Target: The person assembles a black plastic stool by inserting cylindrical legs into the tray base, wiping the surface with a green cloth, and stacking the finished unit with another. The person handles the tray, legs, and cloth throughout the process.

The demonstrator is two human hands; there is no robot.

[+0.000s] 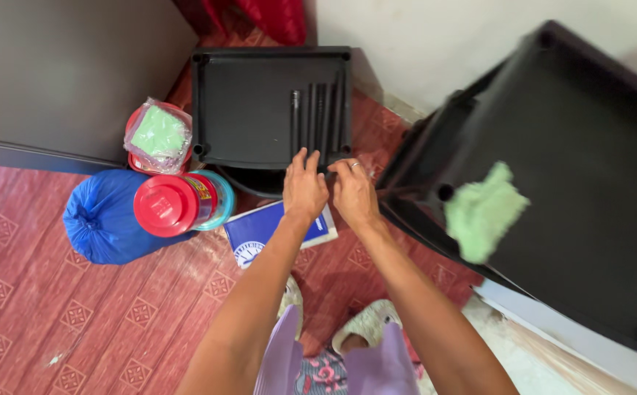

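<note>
Black plastic shelf tray (249,102) lies flat on the floor; left hand (304,192) and right hand (354,194), fingers together, pinch its six-o'clock rim, steadying it, blue book (260,235) just below

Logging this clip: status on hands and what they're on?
Left hand and right hand both on the front edge of the black tray, at its loose black rods. Grip unclear. Blue book below the wrists.
</note>
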